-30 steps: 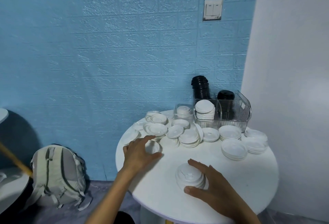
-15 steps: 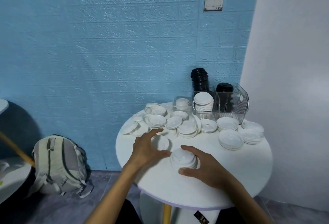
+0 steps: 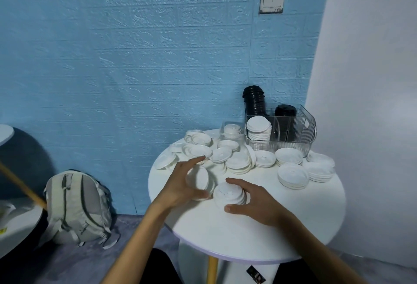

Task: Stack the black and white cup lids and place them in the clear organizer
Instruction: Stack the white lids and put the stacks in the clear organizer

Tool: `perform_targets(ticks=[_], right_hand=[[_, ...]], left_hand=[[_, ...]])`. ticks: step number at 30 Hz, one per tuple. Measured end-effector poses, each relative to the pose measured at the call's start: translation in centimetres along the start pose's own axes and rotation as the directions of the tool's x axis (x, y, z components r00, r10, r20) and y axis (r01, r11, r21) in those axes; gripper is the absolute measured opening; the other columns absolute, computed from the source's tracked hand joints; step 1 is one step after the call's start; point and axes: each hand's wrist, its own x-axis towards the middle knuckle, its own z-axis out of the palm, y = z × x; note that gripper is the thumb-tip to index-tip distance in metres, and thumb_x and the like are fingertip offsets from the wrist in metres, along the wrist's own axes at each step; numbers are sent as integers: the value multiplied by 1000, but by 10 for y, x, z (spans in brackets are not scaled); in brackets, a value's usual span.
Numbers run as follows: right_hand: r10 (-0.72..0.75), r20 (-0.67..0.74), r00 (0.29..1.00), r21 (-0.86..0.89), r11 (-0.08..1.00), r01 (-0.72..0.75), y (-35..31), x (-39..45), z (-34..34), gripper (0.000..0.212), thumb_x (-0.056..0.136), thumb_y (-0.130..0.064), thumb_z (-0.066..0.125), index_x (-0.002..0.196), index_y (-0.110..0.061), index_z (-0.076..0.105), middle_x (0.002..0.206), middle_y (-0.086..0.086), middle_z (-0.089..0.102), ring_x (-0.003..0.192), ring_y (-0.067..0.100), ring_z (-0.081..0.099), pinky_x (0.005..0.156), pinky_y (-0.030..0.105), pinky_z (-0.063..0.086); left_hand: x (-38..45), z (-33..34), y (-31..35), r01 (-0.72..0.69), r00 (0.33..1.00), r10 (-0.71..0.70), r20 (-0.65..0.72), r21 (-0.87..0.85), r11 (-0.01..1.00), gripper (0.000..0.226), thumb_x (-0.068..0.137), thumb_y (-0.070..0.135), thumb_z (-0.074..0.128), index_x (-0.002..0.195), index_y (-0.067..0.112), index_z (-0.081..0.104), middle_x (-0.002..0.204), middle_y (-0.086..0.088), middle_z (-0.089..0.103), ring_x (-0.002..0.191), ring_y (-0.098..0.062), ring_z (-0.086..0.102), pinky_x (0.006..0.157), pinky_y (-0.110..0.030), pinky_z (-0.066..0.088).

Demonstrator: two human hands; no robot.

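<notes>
Hands at two white plastic lid stacks on round white table [image 3: 293,227].
Left hand [image 3: 180,184] grasps one tilted white lid [image 3: 199,178]; right hand [image 3: 255,202] cups upright lid stack [image 3: 229,194]. Clear plastic organizer [image 3: 291,132], at rear, holds two black lid stacks [image 3: 253,103] and one white stack [image 3: 258,129].

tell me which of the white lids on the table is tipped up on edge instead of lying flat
The white plastic cup lid gripped in the left hand, beside the small stack under the right hand; every other lid lies flat.

Dim, soft shadows, wide-angle edge distortion
</notes>
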Motion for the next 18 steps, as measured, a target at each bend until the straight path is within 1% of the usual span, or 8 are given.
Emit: perform_targets(ticks=[2,5,7,9,11,12,15,18], right_hand=[[-4,-24,1000,10,1000,4,2,0,3,83,69,-51,89,143,-36,52,139,-29,55,126,-17,47,108,9,32],[-7,-42,999,15,1000,8,4,0,5,84,68,-54,88,142,-37,53,138,-28,56,127,-15,48,111,14,34],[-14,-50,999,9,1000,14,5,0,5,81,68,-55,88,139,-40,53,135,-31,57,124,-17,48,110,15,36],[-31,-47,998,17,999,32,4,0,5,77,68,-53,88,136,-42,53,130,-33,60,120,-15,53,106,17,40],[-48,-41,998,28,998,49,3,0,5,84,67,-53,88,139,-41,48,131,-31,60,121,-9,55,105,21,43],[-50,-41,998,41,998,51,4,1,5,89,65,-53,88,142,-39,44,132,-29,60,122,-7,56,105,23,44],[-34,-43,998,74,997,37,5,0,4,102,60,-52,86,147,-38,34,132,-25,61,122,-3,58,106,28,47],[-51,-46,998,50,997,53,6,-1,6,96,66,-50,86,145,-47,32,140,-24,54,128,-6,51,109,21,42]], left_hand=[[-4,1,3,-22,998,18,-67,-63,998,86,59,31,94,132,52,54,130,11,50,126,-6,46,99,-12,36],[-10,7,12,-21,978,-42,-206,-298,954,72,54,45,89,120,48,61,129,12,60,120,-7,58,103,-28,48],[-16,15,22,-20,963,-96,-252,-424,905,68,54,45,91,115,42,59,120,14,65,115,-5,61,102,-29,50],[-23,28,31,-12,964,-108,-243,-446,895,69,54,51,91,113,43,55,114,18,67,115,-3,61,101,-27,49],[-29,43,37,23,969,-118,-217,-396,918,67,53,57,90,106,45,50,112,18,67,114,-5,60,95,-24,49],[-30,50,38,46,970,-120,-211,-324,945,65,54,57,89,103,44,48,111,18,65,116,-6,56,95,-26,47],[-28,66,34,37,976,-30,-214,30,999,61,58,60,86,99,42,44,113,27,53,121,-1,33,97,-28,26],[-24,67,31,-13,982,49,-181,193,981,60,62,71,77,108,48,47,115,34,52,125,2,27,95,-26,14]])
